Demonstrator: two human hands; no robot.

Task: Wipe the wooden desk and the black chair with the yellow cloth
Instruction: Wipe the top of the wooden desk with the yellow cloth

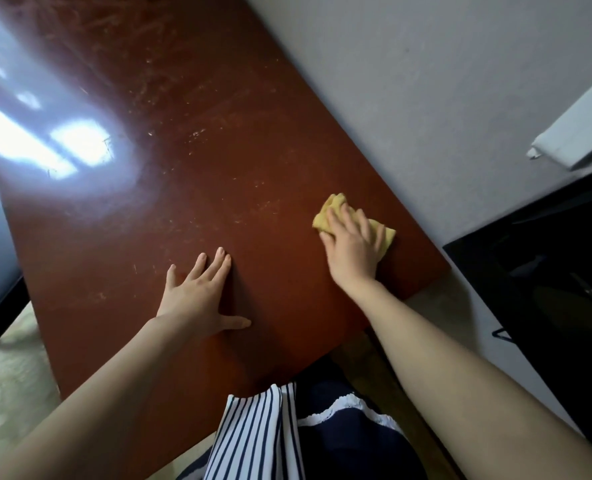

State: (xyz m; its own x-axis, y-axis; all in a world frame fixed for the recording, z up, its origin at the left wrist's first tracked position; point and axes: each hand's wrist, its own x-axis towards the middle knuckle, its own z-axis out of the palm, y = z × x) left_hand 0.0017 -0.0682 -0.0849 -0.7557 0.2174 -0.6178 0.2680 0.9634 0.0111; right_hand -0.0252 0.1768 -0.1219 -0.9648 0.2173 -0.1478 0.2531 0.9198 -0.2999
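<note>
Right hand (353,245) pressing yellow cloth (332,206) with spread fingers; left hand (197,296) lying flat on wooden desk (183,174); bunched cloth probably risking missed streaks.

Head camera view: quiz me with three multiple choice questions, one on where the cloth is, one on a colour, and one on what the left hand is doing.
1. Where does the yellow cloth lie on the wooden desk?
A. Near its right edge, by the wall
B. In the bright glare at the left
C. At the far end

2. What colour is the desk top?
A. White
B. Reddish brown
C. Green

3. How is the left hand placed?
A. Gripping the cloth
B. Clenched in the air
C. Flat on the desk, fingers spread

Answers:
1 A: the cloth sits under the right hand, close to the wall-side edge.
2 B: the bare top shows reddish brown.
3 C: its palm and straight fingers rest on the wood.
</note>
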